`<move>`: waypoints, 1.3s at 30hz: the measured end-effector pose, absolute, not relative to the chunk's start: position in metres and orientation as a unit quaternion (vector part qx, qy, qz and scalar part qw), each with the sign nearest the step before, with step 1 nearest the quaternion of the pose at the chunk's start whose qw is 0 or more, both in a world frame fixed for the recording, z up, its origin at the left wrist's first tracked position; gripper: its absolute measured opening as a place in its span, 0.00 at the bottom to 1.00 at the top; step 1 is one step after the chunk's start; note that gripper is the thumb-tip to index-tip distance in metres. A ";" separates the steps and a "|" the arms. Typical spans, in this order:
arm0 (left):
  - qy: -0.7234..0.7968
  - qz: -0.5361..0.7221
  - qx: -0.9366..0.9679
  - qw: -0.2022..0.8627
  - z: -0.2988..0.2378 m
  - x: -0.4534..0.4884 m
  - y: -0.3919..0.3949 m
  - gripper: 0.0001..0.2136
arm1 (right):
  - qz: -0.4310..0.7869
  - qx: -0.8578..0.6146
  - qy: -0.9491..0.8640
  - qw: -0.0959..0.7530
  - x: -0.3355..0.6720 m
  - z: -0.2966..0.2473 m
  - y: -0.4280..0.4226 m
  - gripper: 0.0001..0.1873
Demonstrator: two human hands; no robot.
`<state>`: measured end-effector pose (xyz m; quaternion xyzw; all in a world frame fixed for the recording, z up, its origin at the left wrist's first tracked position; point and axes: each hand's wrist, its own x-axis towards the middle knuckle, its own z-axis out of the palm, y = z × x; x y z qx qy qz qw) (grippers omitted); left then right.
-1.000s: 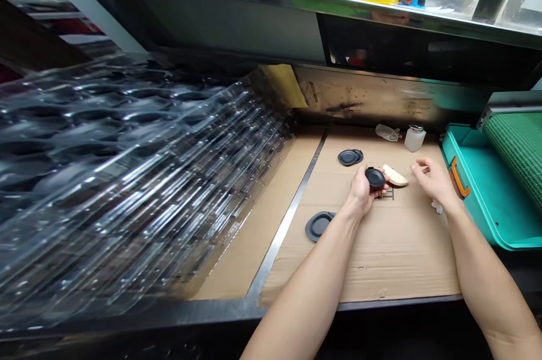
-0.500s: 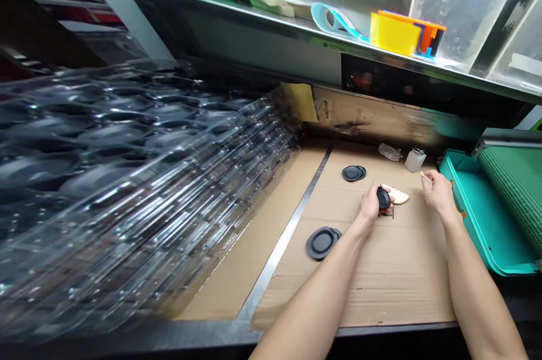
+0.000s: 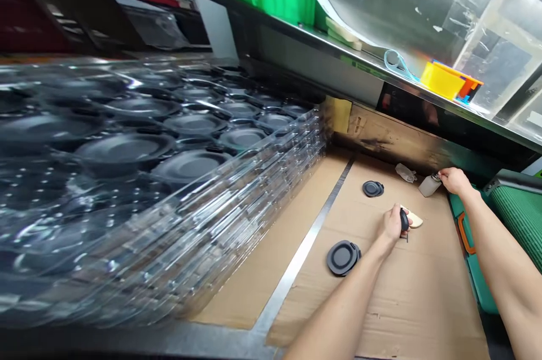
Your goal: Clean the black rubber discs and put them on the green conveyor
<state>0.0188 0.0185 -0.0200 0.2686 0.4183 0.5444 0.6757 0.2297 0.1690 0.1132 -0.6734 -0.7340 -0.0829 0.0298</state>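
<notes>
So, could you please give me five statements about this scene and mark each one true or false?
1. The left hand holds a black part. True.
2. The right hand grips an orange handle. False: its fingers are at the top of the small bottle.
3. The stacked clear trays are on the left. True.
4. The pale half-round piece is inside a tray. False: it lies on the cardboard.
5. A crumpled whitish piece lies near the bottle. True.

Left hand [image 3: 392, 223] and right hand [image 3: 455, 180] are bare; left forearm [image 3: 351, 292] and right forearm [image 3: 502, 253], bare too, taper toward the wrists.
</notes>
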 end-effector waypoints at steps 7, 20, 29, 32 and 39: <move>0.415 0.546 0.278 0.673 -0.017 0.019 0.018 0.23 | -0.087 -0.672 -0.735 0.010 0.230 0.113 0.179 0.17; 0.409 0.540 0.269 0.685 -0.012 0.015 0.015 0.23 | -0.067 -0.676 -0.727 0.100 0.235 0.121 0.167 0.16; 0.388 0.494 0.293 0.721 -0.010 0.012 0.014 0.28 | 0.243 -0.536 -0.652 0.479 0.190 0.066 0.059 0.25; 0.425 0.457 0.305 0.719 -0.010 0.013 0.011 0.31 | 0.253 -0.524 -0.687 0.436 0.174 0.035 0.023 0.23; 0.475 0.442 0.341 0.680 -0.011 0.014 0.006 0.31 | 0.157 -0.505 -0.769 0.359 0.163 0.002 -0.003 0.14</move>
